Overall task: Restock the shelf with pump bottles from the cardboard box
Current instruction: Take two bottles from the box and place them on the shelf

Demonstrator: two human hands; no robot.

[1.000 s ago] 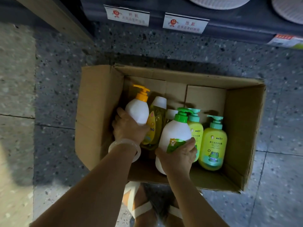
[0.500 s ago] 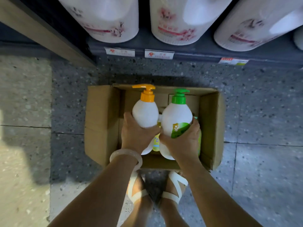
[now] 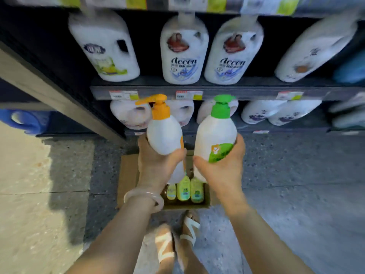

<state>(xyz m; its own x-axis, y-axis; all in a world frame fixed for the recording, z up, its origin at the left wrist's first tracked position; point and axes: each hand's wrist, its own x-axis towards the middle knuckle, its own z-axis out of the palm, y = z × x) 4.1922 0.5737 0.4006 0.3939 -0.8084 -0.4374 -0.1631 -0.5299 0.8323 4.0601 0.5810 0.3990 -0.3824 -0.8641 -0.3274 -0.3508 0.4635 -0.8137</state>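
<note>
— What do the person's hands hold?
— The left hand (image 3: pixel 158 163) grips an orange-pump bottle (image 3: pixel 165 133); the right hand (image 3: pixel 223 165) grips a green-pump bottle (image 3: pixel 216 135).
— Where?
— Above the cardboard box (image 3: pixel 128 175), before the shelf edge (image 3: pixel 237 91).

I see a dark shelving unit (image 3: pixel 197 92) at 12 o'clock, with price tags (image 3: pixel 189 94) along its edge. The speckled grey floor (image 3: pixel 296 175) lies below, and a bright sunlit patch (image 3: pixel 25 175) at 9 o'clock.
</note>
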